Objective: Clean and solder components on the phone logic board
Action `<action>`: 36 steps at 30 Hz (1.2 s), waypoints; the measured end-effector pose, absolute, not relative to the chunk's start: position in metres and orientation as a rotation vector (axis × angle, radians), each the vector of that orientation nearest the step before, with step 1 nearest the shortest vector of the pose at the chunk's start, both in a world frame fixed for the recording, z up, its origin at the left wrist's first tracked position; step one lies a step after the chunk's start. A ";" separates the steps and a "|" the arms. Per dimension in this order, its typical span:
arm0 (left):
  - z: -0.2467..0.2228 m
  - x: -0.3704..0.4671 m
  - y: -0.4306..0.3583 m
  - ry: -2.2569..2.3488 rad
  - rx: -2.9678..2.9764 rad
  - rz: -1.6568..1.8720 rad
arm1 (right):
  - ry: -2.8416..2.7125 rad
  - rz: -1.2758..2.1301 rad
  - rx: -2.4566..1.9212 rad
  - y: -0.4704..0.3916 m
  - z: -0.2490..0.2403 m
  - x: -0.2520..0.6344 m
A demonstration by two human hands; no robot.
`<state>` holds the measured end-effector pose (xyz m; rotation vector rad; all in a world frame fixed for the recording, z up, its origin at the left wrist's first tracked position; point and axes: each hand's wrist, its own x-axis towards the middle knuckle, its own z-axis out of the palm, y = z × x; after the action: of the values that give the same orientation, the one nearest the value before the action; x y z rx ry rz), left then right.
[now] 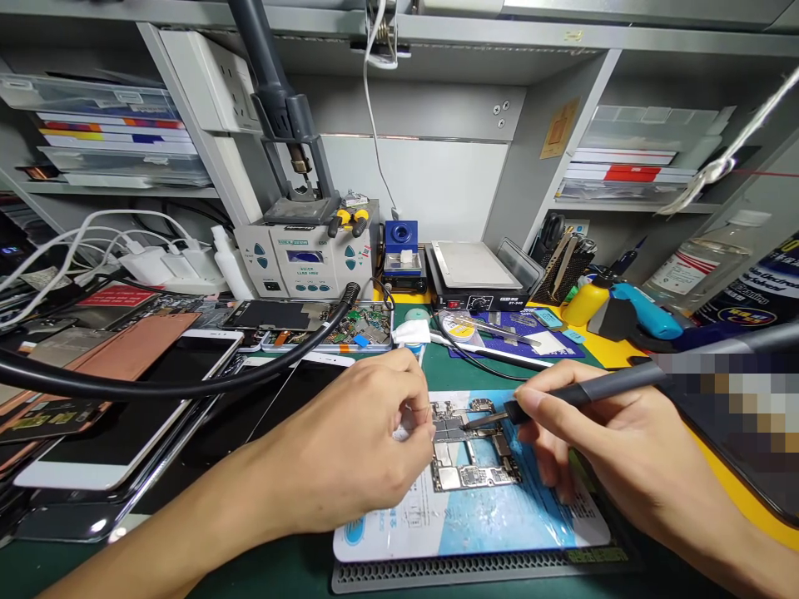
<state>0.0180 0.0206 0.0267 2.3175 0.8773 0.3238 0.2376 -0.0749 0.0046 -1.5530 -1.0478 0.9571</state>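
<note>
Near the center of the frame, slightly right of it, a bare circuit board (pixel 478 477) lies on a blue-and-white pad (pixel 387 537), out of any phone housing. The pad rests over a gray ridged mat (pixel 474 576) on the green tabletop (pixel 287 574).

The right hand (pixel 630 453), at the right of the frame, grips a dark pen-shaped tool (pixel 593 387) between thumb and fingers, its thin metal tip at the board's upper part. The left hand (pixel 343 441) is curled closed, fingertips drawn together beside the board's left edge; whether they pinch the board or something small is hidden.

Judging by this, the board is laid out and work on its upper section looks under way rather than finished. Its parts seem largely in place, but they are too small to tell which spots are dealt with, or how much remains. The white-framed phone (pixel 125 441) at left and the gray station (pixel 312 258) at upper center-left stand apart from both hands.
</note>
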 end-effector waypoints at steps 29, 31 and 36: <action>0.018 0.015 0.022 0.844 2.319 0.374 | -1.024 0.957 -1.530 -0.076 0.005 0.236; 0.018 0.014 0.022 0.838 2.317 0.384 | -1.015 0.957 -1.519 -0.076 0.004 0.237; 0.018 0.016 0.023 0.836 2.315 0.401 | -1.028 0.957 -1.516 -0.076 0.003 0.236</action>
<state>0.0163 0.0230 0.0180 2.3146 0.8358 0.4014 0.2361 -0.0757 0.0033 -1.5164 -1.0281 0.9569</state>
